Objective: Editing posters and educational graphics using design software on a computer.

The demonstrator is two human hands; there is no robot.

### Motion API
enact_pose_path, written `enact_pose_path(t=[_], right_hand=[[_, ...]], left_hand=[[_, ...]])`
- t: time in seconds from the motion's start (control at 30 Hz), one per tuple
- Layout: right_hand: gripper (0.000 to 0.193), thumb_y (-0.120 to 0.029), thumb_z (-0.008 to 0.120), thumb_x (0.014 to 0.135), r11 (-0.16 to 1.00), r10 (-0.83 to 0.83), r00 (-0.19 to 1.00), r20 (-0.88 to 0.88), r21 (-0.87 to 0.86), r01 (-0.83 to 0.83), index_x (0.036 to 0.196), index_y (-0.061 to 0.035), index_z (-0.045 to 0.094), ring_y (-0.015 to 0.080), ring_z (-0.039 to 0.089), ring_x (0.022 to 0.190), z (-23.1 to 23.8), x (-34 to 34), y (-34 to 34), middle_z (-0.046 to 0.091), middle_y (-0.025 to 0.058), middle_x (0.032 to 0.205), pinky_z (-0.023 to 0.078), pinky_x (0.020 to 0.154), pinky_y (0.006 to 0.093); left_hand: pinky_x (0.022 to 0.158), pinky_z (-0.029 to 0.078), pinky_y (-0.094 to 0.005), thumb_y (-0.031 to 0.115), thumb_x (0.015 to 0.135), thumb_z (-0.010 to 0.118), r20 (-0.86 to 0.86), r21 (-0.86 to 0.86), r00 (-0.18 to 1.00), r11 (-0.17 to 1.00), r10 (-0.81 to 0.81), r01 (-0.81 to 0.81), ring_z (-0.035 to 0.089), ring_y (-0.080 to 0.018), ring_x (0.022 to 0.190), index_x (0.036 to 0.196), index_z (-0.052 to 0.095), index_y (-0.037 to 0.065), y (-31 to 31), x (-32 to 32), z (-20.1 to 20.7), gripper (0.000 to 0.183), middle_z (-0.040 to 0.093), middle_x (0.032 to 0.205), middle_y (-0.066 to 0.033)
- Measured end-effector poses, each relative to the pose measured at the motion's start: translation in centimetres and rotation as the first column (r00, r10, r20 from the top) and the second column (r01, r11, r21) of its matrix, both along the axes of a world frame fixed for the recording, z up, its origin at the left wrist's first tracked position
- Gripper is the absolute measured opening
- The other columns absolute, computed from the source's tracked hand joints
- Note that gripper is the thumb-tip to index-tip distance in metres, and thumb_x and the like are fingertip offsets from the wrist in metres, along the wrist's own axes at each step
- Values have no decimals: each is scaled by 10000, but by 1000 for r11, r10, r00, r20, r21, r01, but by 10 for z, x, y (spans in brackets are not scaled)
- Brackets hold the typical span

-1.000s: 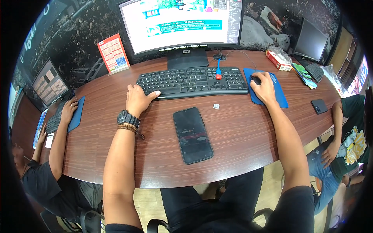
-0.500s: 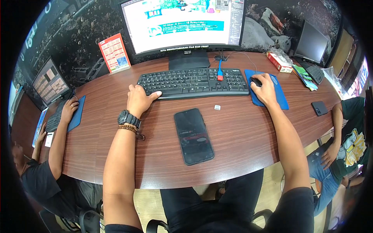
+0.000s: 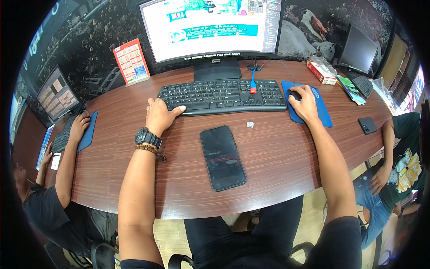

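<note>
My left hand [image 3: 160, 115] rests at the left end of a black keyboard [image 3: 224, 107]. Its thumb lies stretched over the front edge, apart from the fingers, and nothing is held. Over a black mouse [image 3: 295, 95] on a blue mouse pad [image 3: 324, 117], my right hand [image 3: 305, 105] is wrapped with the palm down. A blue cable with a red plug [image 3: 253, 90] lies across the keyboard's right part. Behind stands a lit monitor [image 3: 212, 45] with a colourful layout on it. Between my forearms lies a dark smartphone [image 3: 223, 158], and a small white piece [image 3: 250, 124] sits beyond it.
A red desk calendar [image 3: 132, 62] stands left of the monitor. To the left, a person's hand [image 3: 79, 127] is on another mouse pad. Rightward are a red-and-white box [image 3: 321, 73], a second monitor [image 3: 358, 48], a small black phone-like object [image 3: 367, 125] and a seated person.
</note>
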State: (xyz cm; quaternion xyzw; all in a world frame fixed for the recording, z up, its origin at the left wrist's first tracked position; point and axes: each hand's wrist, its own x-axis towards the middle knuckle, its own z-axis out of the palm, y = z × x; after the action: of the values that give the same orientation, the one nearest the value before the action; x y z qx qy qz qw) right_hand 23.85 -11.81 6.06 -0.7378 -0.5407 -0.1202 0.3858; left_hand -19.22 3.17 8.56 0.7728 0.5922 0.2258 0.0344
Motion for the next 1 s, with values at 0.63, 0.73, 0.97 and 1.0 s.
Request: enact_pose_path(t=[0.63,0.73,0.97,1.0], right_hand=[[367,-228,643,791,1000,6,1000,3,3,-6,1103,-61,739,380,623,1089,-3,4,2,632,194,1167,497,975,432],[371,-227,642,791,1000,6,1000,-1,-3,-6,1107,-58,737,379,619,1097,-2,4,2,628,194,1173,495,979,432],[377,-226,639,795,999,-9,1000,-13,-31,9,1115,-48,728,372,613,1114,2,0,0,626,187,1174,491,985,426],[377,-226,639,795,999,-9,1000,-13,-31,9,1115,-48,728,372,613,1114,3,-1,0,626,187,1174,491,985,426]], left_hand=[[898,550,-487,553,760,826,4,-1,1000,1000,2,-2,614,-461,1070,1062,645,-172,0,-1,-1,806,570,1186,-308],[898,551,-486,553,759,827,4,3,1000,1000,-2,2,614,-460,1071,1064,646,-168,-1,-1,0,803,569,1190,-308],[895,553,-493,547,758,829,8,-1,1000,1000,-1,1,616,-463,1068,1065,649,-166,0,-1,0,797,569,1188,-309],[893,554,-494,546,758,830,7,3,1000,1000,1,-1,617,-464,1065,1063,650,-167,0,-1,0,796,569,1187,-309]])
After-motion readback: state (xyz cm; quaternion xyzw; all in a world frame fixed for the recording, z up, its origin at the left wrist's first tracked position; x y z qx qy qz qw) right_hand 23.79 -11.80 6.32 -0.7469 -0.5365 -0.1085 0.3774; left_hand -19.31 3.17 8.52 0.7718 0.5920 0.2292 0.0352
